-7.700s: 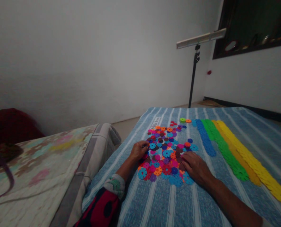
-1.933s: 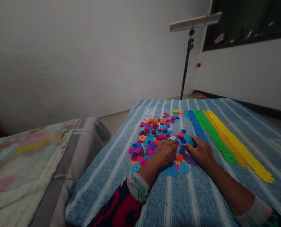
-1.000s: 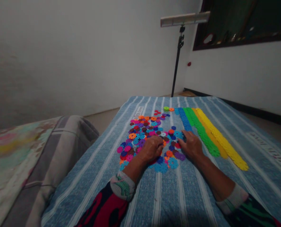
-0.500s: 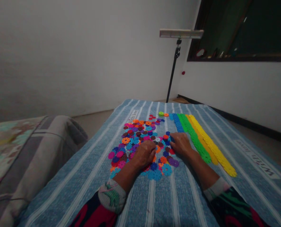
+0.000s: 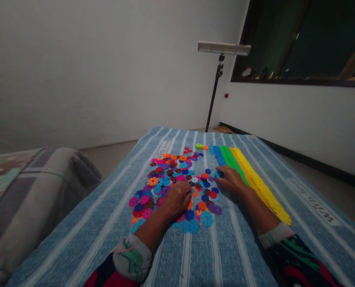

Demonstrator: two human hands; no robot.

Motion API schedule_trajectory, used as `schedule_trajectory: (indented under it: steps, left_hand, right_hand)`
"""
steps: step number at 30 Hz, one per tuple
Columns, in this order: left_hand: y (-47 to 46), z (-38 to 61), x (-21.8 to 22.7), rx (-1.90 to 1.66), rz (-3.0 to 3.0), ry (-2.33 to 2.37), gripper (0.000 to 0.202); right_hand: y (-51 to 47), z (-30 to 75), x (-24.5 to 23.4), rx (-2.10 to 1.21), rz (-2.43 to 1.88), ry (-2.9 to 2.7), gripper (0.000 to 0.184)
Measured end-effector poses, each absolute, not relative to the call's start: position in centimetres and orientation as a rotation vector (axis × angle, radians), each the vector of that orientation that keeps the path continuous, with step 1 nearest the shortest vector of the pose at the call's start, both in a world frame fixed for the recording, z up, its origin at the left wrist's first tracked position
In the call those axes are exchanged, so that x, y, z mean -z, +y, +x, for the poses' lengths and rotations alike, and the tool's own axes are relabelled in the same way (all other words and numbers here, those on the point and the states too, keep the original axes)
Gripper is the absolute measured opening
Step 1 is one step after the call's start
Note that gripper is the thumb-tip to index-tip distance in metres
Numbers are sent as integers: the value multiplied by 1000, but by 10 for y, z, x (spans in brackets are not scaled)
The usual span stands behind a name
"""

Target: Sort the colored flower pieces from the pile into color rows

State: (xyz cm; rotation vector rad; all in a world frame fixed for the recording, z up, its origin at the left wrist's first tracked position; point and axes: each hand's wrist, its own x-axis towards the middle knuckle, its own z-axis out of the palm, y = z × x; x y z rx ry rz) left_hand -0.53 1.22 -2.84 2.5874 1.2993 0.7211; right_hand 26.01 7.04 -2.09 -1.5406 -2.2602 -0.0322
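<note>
Dim, flat, grainy across the wall (image 5: 105, 71) at 11 o'clock. Dark at the window (image 5: 309, 40) at 2. Soft shadow on the blanket (image 5: 213, 255) at 6. Vivid yet slightly soft on the coloured discs (image 5: 171, 179). Stretched, blurred toward 4 and 8.

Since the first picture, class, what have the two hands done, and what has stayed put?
The left hand slid across the pile from its left edge to its middle. The right hand reached forward from its near right corner to the blue row. Nothing visibly lifted. The green row and yellow row stayed.
</note>
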Motion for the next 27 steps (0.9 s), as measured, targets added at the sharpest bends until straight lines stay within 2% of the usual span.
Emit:
schedule_trajectory:
  steps: [6, 12, 19, 27]
  left_hand:
    - [16, -5, 31, -691, 2593, 1292, 17]
    - [16, -4, 31, -681, 2613, 1303, 19]
    - [19, -7, 33, -698, 2618, 1285, 18]
    - [19, -7, 33, -705, 2625, 1271, 20]
  right_hand:
    - [47, 319, 29, 168, -1734, -1908, 46]
    - [34, 310, 48, 214, -1692, -1999, 46]
    - [38, 294, 62, 370, -1610, -2056, 38]
    - [40, 298, 69, 375, -1568, -2067, 39]
